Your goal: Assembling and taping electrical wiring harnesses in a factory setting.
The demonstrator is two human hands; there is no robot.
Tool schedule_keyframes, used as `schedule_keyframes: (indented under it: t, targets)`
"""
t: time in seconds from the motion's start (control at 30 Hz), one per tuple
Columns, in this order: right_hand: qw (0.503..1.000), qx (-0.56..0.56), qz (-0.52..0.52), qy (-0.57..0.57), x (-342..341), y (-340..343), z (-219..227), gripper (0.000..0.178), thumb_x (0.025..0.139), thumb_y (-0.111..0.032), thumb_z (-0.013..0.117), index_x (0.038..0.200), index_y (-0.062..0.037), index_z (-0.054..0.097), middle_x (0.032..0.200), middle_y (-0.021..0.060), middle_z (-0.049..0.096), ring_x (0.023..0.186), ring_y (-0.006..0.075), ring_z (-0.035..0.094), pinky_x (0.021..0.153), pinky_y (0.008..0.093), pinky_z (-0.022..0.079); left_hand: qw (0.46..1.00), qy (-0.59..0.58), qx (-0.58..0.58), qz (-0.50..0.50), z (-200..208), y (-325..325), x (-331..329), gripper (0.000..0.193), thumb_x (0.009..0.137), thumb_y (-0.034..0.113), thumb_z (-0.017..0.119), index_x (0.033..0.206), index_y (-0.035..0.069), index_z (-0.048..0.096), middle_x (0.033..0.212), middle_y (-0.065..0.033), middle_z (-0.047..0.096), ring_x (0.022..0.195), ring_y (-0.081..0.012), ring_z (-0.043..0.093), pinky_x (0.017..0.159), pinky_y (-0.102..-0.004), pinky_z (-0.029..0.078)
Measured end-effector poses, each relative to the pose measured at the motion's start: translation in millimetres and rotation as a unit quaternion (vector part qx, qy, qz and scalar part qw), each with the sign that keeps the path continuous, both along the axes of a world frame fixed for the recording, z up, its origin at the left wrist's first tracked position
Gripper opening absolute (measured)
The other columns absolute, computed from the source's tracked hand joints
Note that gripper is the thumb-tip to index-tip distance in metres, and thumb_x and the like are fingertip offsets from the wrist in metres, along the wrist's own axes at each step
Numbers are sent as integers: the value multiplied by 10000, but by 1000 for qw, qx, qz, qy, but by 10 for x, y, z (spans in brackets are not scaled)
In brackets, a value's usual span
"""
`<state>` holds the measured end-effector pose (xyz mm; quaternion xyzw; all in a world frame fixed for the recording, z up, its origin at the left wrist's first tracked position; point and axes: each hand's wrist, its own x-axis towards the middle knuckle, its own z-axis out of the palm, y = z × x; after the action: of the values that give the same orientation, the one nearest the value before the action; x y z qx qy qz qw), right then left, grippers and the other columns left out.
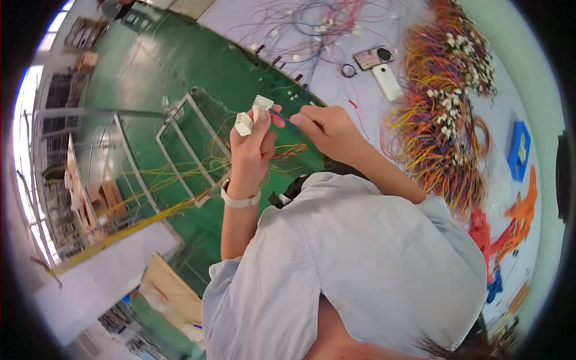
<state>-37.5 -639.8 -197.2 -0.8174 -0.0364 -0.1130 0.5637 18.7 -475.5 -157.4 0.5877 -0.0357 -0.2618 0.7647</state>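
Note:
My left hand (251,147) is closed around white plastic connectors. One white connector (262,102) sticks up past the fingertips. Another boxy white connector (243,123) with openings in its face shows beside the index finger. A blue wire (281,116) runs from the upper connector to my right hand (327,127), whose thumb and fingers pinch it. Below the hands hangs a bundle of red and yellow wires (291,151); whether it joins the held connectors I cannot tell. A pale watch (241,200) is on my left wrist.
On the white table (369,90) to the right lie a large heap of coloured wire harnesses (441,114), two phones, black tape (348,71), a blue box (519,151) and orange wire bundles (523,210). A metal frame (186,138) with yellow wires stands on the green floor at left.

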Motion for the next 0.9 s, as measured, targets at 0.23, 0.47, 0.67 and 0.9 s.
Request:
schedule_keyframes:
  t: [0.23,0.47,0.67,0.9]
  targets:
    - [996,-40,54,-61,249,-48,182,234,908,-185,593,750,-17,557,605,128,468,514,257,468,477,354,372,993,-41,104,35,-173,213,286,328,970,361,517,838,70,591,610,44,485,435,-15,268,376,-196,170]
    - [982,-25,38,-182,430,30,290,218,860,-59,637,1074,-53,674,785,51,522,599,161,496,529,270,404,969,222,-111,-3,-115,67,327,360,974,408,491,779,110,542,582,86,349,440,-9,246,362,-183,163]
    - [991,3,68,-112,498,-81,213,311,810,-24,686,1111,-101,686,822,59,528,660,159,523,547,254,420,975,201,-85,35,-70,29,340,333,970,393,506,764,133,494,588,75,362,440,-11,255,362,-182,174]
    - [978,-65,-5,-199,571,40,224,326,733,63,680,1026,-78,698,784,50,541,634,184,553,534,287,448,989,-9,52,140,-148,-92,280,298,961,307,551,750,101,508,573,45,412,449,-37,306,383,-216,206]
